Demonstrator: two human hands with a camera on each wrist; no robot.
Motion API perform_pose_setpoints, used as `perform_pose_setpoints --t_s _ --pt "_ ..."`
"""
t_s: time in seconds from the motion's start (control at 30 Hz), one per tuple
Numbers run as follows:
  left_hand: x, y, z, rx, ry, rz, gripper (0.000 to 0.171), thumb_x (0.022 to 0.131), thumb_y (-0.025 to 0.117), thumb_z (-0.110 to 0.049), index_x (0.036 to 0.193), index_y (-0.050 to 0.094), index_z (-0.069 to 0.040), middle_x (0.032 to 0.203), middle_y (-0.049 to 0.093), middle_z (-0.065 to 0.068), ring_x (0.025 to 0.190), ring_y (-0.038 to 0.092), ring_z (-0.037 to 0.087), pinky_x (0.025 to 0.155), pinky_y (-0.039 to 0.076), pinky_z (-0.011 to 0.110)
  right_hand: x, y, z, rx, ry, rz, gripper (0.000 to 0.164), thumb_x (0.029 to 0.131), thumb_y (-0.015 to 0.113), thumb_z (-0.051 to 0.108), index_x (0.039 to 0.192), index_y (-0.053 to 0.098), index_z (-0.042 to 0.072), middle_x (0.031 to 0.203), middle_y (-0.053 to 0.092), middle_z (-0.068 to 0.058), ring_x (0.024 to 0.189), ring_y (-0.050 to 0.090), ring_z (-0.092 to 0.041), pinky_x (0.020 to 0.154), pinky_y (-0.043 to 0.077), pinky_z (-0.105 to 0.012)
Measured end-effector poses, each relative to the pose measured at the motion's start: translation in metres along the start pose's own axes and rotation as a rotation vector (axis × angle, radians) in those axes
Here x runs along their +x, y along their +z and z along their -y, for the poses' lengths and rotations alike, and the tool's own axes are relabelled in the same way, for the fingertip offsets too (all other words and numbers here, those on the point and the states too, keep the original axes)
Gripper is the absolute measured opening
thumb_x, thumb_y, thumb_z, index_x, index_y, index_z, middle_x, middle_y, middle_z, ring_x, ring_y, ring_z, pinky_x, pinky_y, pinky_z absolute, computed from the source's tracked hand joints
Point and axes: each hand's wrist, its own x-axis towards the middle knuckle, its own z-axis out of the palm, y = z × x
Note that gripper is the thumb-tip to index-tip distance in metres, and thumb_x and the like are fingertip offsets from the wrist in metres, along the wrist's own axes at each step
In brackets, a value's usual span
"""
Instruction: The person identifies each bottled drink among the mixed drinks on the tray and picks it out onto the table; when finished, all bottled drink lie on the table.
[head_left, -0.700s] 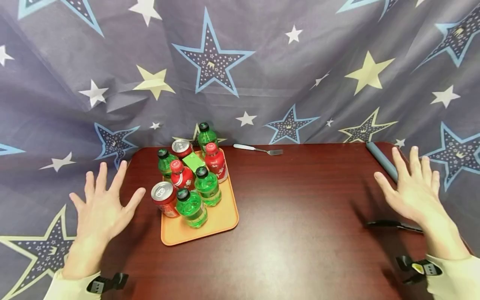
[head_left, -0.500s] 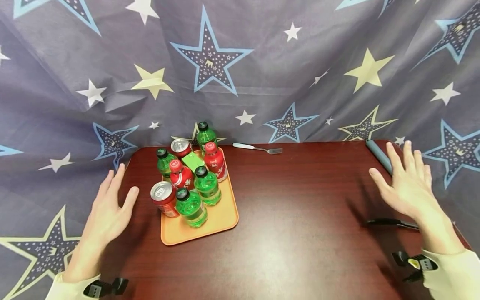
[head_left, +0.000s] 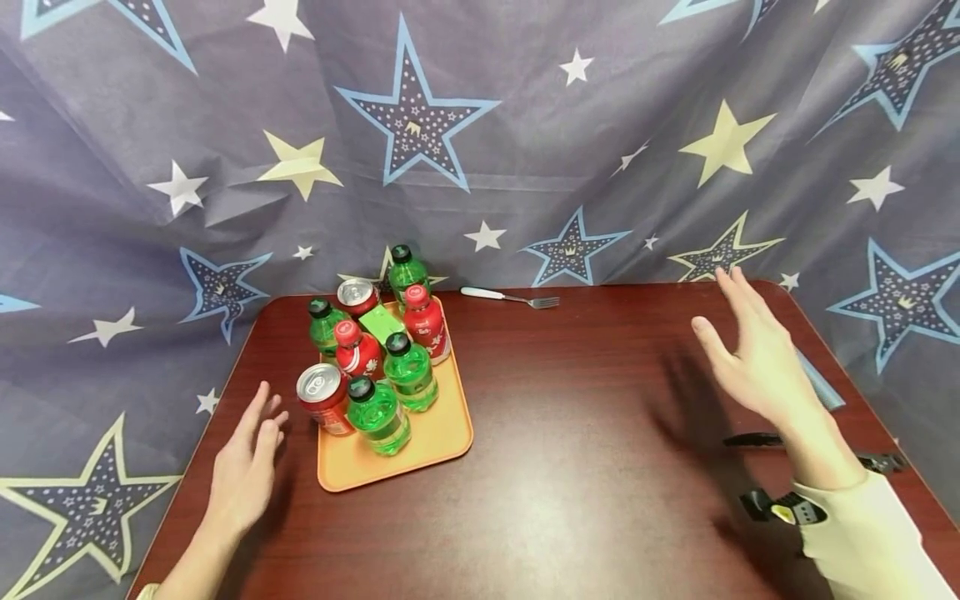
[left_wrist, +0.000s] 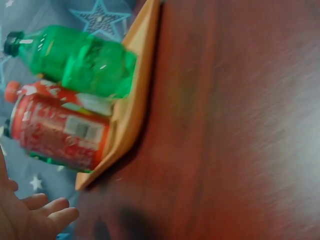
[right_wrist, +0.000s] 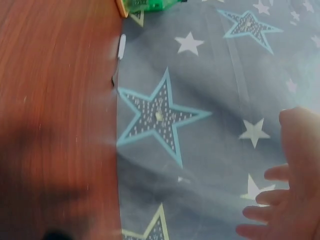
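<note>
An orange tray [head_left: 442,437] stands on the left of the table, loaded with several green bottles, two red bottles and two red cans. My left hand [head_left: 246,471] hovers left of the tray, fingers loosely bent and holding nothing. The red can [head_left: 330,404] at the tray's left edge is nearest to it; in the left wrist view, a gap separates the fingers from that can [left_wrist: 60,132]. Beside it a green bottle [head_left: 378,421] stands upright. My right hand [head_left: 765,367] is raised over the table's right side, fingers extended, with nothing in it.
A fork with a white handle [head_left: 483,293] lies along the back edge. Near my right forearm lie a grey-blue cylinder [head_left: 821,379], partly hidden, and a black-handled item [head_left: 753,439]. A green rectangular object [head_left: 381,323] sits among the bottles. A star-patterned cloth [head_left: 510,167] hangs behind the table.
My left hand has come down and right, closer to the tray, its spread fingers now relaxed. My right hand has moved left and turned, uncovering more of the cylinder. The tray's load looks the same.
</note>
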Motion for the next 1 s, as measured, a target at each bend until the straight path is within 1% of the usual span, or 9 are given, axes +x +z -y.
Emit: perform_pose_setpoints --t_s 0.13,0.23,0.4,0.53,0.6,0.67,0.77,0.9,1.0 --pt "-0.01 0.008 0.002 -0.073 0.015 0.042 0.053 0.115 0.039 -0.013 0.167 0.03 -0.005 0.152 0.051 0.038 0.113 0.048 -0.035 0.092 0.042 -0.003 0.004 0.009 0.009 0.025 -0.04 -0.001 0.072 0.107 0.062 0.03 0.169 0.029 0.015 0.176 0.024 -0.02 0.16 0.029 -0.047 0.124 0.025 -0.069" --pt "-0.016 0.012 0.001 -0.081 0.037 0.055 0.05 0.116 0.037 -0.012 0.165 0.033 -0.001 0.152 0.051 0.039 0.117 0.047 -0.033 0.095 0.041 -0.002 0.008 0.015 0.017 0.047 -0.057 0.009 0.072 0.107 0.063 0.029 0.169 0.029 0.015 0.176 0.025 -0.02 0.16 0.03 -0.047 0.125 0.026 -0.068" --pt "-0.024 0.018 -0.002 -0.016 0.026 0.032 0.047 0.116 0.038 -0.016 0.161 0.043 -0.001 0.145 0.06 0.034 0.12 0.043 -0.034 0.101 0.032 -0.005 0.017 0.022 0.031 0.076 -0.082 0.021 0.071 0.106 0.064 0.028 0.168 0.032 0.013 0.175 0.028 -0.018 0.161 0.029 -0.043 0.127 0.025 -0.064" --pt "-0.027 0.024 -0.007 0.07 -0.032 0.027 0.049 0.113 0.05 -0.021 0.16 0.046 -0.008 0.146 0.063 0.026 0.122 0.037 -0.034 0.1 0.025 -0.008 0.023 0.026 0.04 0.096 -0.103 0.018 0.068 0.106 0.064 0.026 0.166 0.036 0.013 0.174 0.032 -0.018 0.161 0.031 -0.041 0.126 0.027 -0.063" --pt "-0.027 0.027 -0.01 0.095 -0.061 0.029 0.056 0.108 0.061 -0.021 0.16 0.046 -0.007 0.15 0.061 0.024 0.132 0.045 -0.02 0.102 0.027 -0.006 0.026 0.027 0.043 0.101 -0.112 0.018 0.067 0.106 0.064 0.025 0.166 0.037 0.013 0.173 0.033 -0.017 0.161 0.031 -0.039 0.126 0.028 -0.063" --pt "-0.027 0.031 -0.012 0.114 -0.072 0.026 0.067 0.101 0.073 -0.02 0.16 0.046 -0.005 0.152 0.059 0.025 0.136 0.058 0.003 0.099 0.032 -0.005 0.028 0.029 0.046 0.101 -0.114 0.026 0.066 0.106 0.063 0.026 0.166 0.037 0.015 0.174 0.033 -0.016 0.161 0.032 -0.039 0.126 0.029 -0.063" --pt "-0.028 0.036 -0.012 0.143 -0.078 0.023 0.085 0.09 0.087 -0.024 0.159 0.044 0.001 0.151 0.058 0.027 0.127 0.068 0.04 0.09 0.036 -0.007 0.031 0.031 0.051 0.1 -0.125 0.045 0.065 0.107 0.063 0.027 0.166 0.037 0.016 0.174 0.032 -0.014 0.161 0.032 -0.039 0.126 0.029 -0.063" --pt "-0.029 0.041 -0.01 0.184 -0.073 0.037 0.102 0.078 0.096 -0.033 0.157 0.044 0.006 0.151 0.058 0.029 0.121 0.072 0.043 0.083 0.038 -0.008 0.037 0.034 0.059 0.105 -0.138 0.069 0.063 0.108 0.061 0.029 0.166 0.038 0.019 0.175 0.032 -0.013 0.161 0.032 -0.039 0.125 0.029 -0.063" --pt "-0.03 0.043 -0.008 0.23 -0.052 0.038 0.106 0.073 0.099 -0.037 0.155 0.048 0.007 0.145 0.064 0.029 0.11 0.078 0.038 0.08 0.047 -0.002 0.041 0.035 0.066 0.109 -0.148 0.08 0.062 0.108 0.06 0.03 0.166 0.038 0.02 0.175 0.032 -0.013 0.161 0.033 -0.039 0.126 0.03 -0.062"
